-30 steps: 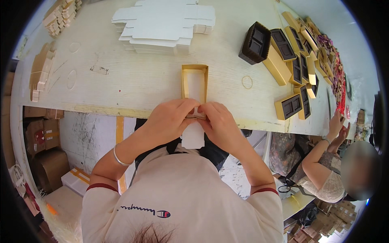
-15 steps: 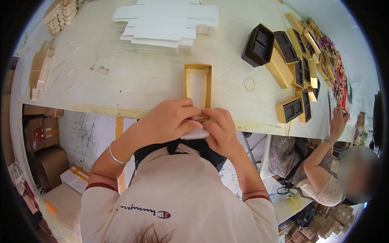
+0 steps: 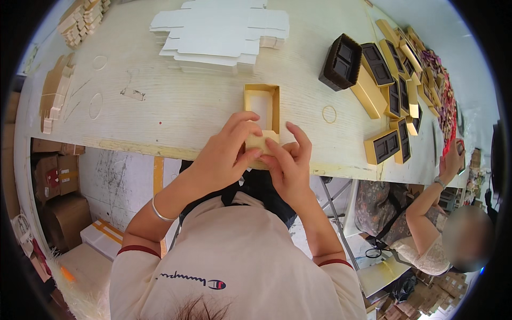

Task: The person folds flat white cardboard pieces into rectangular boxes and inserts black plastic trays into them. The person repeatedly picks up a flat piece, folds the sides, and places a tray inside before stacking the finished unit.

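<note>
An open gold cardboard box (image 3: 275, 104) with a white inside lies lengthwise at the near edge of the table. Its pale near end flap (image 3: 257, 142) is folded inward over the end of the box. From the left, my left hand (image 3: 233, 145) grips this end, its fingers bent over the side wall and its thumb at the flap. My right hand (image 3: 288, 162) pinches the right part of the same end, fingertips pressed on the flap and one finger raised off to the side.
White flat box blanks (image 3: 213, 32) are stacked at the far middle. To the right stand dark plastic trays (image 3: 341, 61) and several gold boxes (image 3: 381, 146) with dark inserts. A rubber band (image 3: 329, 114) lies nearer. A co-worker's hand (image 3: 452, 160) is at the far right.
The near flap has come up from below the table edge and now folds in over the box end. Both my hands have moved slightly up with it. The co-worker's hand has shifted.
</note>
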Demonstrator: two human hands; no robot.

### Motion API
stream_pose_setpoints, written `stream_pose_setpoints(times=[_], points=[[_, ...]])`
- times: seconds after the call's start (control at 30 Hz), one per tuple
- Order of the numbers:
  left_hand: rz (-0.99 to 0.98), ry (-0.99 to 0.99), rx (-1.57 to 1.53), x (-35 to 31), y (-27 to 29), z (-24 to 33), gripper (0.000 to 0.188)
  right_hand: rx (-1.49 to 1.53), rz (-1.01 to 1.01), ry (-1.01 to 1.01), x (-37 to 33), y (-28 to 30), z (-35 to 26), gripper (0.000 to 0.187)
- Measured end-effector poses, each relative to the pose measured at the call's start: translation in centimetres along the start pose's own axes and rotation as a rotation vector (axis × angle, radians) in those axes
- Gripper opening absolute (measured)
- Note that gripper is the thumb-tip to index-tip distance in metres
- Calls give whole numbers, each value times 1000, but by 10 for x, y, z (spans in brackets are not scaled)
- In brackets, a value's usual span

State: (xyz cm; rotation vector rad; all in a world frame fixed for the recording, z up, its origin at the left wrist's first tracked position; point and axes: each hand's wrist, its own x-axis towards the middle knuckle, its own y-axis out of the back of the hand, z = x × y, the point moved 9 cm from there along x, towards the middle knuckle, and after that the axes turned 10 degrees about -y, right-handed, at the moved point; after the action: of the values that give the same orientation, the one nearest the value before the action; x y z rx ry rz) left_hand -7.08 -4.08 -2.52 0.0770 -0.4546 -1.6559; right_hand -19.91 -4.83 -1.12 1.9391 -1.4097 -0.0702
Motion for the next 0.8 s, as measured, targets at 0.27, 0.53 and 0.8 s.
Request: stream_pose_setpoints(times=[0.27,0.53,0.8], points=[[14,-398,596,-9,-10,30,12,-444,-142,233,4,-17,-17,19],[-388,-84,615,9,-18,11,21,-288,-548,70,21,-25,-2,18],[-373,-423,663,44,25,41,71,-326,-565,294,22,13,-20,29]])
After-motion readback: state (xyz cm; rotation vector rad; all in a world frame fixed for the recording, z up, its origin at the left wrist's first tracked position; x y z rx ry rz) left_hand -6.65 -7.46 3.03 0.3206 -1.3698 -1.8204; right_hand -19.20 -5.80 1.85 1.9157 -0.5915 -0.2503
